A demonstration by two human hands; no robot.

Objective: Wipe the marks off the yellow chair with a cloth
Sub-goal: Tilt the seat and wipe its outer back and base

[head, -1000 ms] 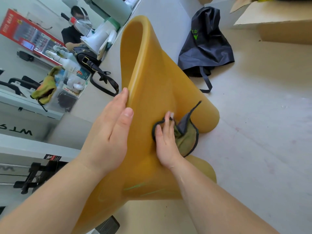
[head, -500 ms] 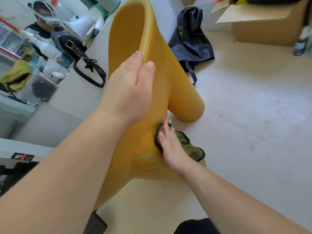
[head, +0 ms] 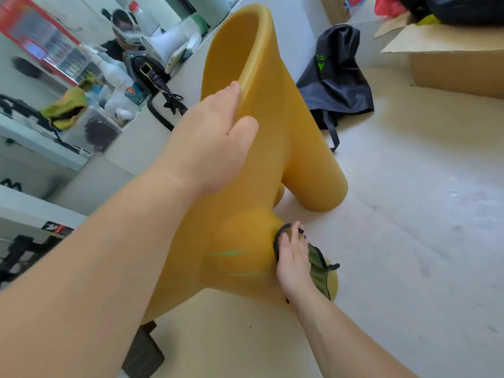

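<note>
Right hand (head: 293, 257) sits low on the yellow chair (head: 275, 132), fingers together and flat, pressing the cloth (head: 317, 264) against the rounded bulge of the near leg; the cloth is soft and bunched, green with a dark hem, and its loose tail hangs off to the right, just above the floor (head: 409, 241). Two green marks (head: 226, 252) are on the chair body just left of the cloth, not yet covered (the wipe looks to be beside them, not on them). Left hand (head: 215, 137) is higher up, fingers curled over the rim of the scooped back and thumb on the outer face, clamped on the edge. The chair stands on the floor near the middle of it, tipped toward the camera. It looks like hollow moulded plastic: stiff, smooth, probably light and slippery, so it would likely slide or rock under wiping pressure without that brace. The rim is the only real edge to grab; the legs are fat, rounded and offer no purchase. Further off on the floor: a black bag (head: 338, 77) behind the chair and a cardboard box (head: 458, 66) toward the far right corner.
</note>
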